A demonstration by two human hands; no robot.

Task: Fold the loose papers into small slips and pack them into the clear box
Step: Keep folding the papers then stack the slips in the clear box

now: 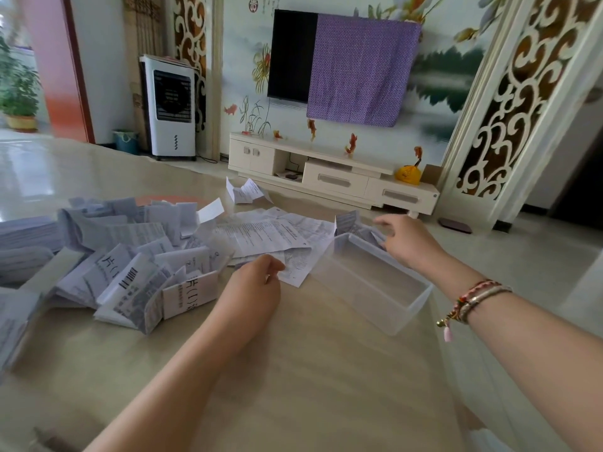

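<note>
Head view, looking down across a pale desk (293, 370), with the clear box (372, 282) as the landmark. Far to the left of the clear box lies a heap of loose papers (124, 256), printed sheets, many of them creased or folded over, spilling toward the desk's left edge. Nearer the box, a flatter spread of unfolded sheets (270, 233) reaches up to its left wall. Beyond those, farther from the box, one crumpled paper (244, 190) sits by itself. Just left of the box, the left hand (251, 282) rests on the desk with its fingers curled, pinching the edge of a printed sheet (293, 272) that runs up to the box's near-left corner. The clear box itself stands upright and open-topped; no slips show inside it. Over its far right corner the right hand (408, 239) reaches with fingers loosely spread, its fingertips at some folded papers (354, 223) just behind the box; whether it grips them cannot be told. Bracelets (473, 298) circle that wrist, right of the box.
</note>
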